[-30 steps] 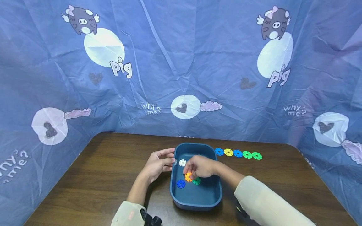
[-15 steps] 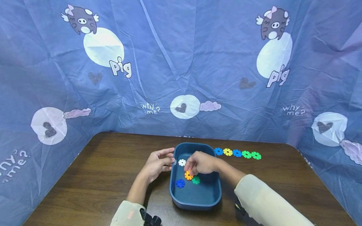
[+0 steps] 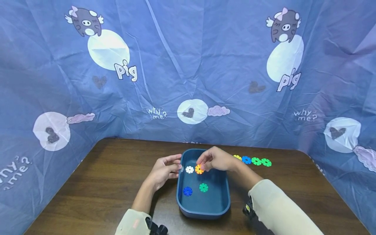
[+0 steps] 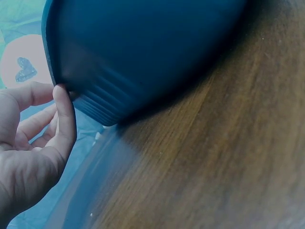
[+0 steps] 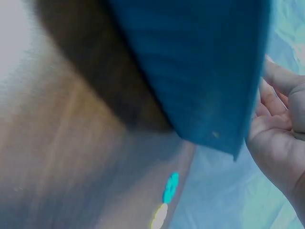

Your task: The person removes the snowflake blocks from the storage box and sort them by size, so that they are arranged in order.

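In the head view, my right hand (image 3: 218, 159) pinches an orange notched plastic disc (image 3: 199, 169) between thumb and fingers, over the far half of a dark blue basin (image 3: 202, 215). A white notched disc (image 3: 189, 169) lies just left of it. Nearer the front of the basin floor are a dark blue disc (image 3: 187, 191) and a green disc (image 3: 203, 187). My left hand (image 3: 164, 171) rests its fairly straight fingertips against the basin's left side, close to the rim. The left wrist view shows that thumb (image 4: 63, 109) right at the basin's edge.
Right of the basin, a row of discs lies on the brown wooden table (image 3: 117, 182): a yellow one (image 3: 237, 157), a blue one (image 3: 246, 160) and two green ones (image 3: 261, 161). My right hand hides the row's left end. A blue printed cloth (image 3: 164, 81) hangs behind.
My right hand has lifted the orange disc from beside the green one and carried it away from me, to beside the white disc. The left hand stays put.
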{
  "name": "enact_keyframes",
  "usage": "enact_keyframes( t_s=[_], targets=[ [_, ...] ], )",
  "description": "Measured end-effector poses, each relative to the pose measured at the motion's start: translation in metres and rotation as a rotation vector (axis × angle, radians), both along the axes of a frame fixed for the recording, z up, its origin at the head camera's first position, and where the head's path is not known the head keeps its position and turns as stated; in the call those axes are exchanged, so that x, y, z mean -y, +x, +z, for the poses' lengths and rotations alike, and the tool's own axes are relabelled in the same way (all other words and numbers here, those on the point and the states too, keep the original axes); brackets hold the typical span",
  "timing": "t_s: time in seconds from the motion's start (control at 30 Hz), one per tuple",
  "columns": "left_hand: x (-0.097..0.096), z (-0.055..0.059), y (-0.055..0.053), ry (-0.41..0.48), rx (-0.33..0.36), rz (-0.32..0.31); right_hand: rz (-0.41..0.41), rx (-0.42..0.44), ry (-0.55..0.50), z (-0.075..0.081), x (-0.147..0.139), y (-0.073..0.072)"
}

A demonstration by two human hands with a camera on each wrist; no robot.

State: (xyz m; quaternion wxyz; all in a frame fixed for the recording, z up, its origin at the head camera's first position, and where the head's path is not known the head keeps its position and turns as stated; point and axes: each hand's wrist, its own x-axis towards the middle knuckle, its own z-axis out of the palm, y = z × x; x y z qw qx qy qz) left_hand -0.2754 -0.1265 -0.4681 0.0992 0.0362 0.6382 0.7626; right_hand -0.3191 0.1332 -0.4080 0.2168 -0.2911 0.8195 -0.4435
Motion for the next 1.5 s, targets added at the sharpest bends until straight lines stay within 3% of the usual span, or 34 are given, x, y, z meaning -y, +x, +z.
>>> enact_keyframes(
  t_s=[0.1, 0.33, 0.53, 0.87, 1.1, 1.3, 1.5],
  targets=[
    [0.000, 0.000, 0.000, 0.008, -0.002, -0.007, -0.062, 0.022, -0.044, 0.010, -0.010, -0.004],
    [-0.001, 0.001, 0.000, 0.012, -0.007, -0.014, -0.180, -0.038, -0.081, 0.027, -0.043, -0.016],
    [-0.001, 0.001, 0.001, 0.009, -0.001, -0.001, -0.287, -0.012, -0.140, 0.038, -0.073, -0.024],
    [0.000, 0.001, 0.001, 0.008, 0.006, 0.000, -0.448, -0.074, -0.131, 0.051, -0.122, -0.029],
    [-0.001, 0.002, 0.002, 0.013, 0.016, 0.006, -0.520, -0.140, -0.093, 0.045, -0.159, -0.025],
    [-0.001, 0.001, 0.002, 0.017, 0.007, 0.008, -0.603, -0.141, -0.208, 0.028, -0.191, -0.023],
    [-0.001, 0.000, 0.001, 0.015, -0.007, 0.003, -0.711, -0.090, -0.398, 0.007, -0.218, -0.014]
  ],
)
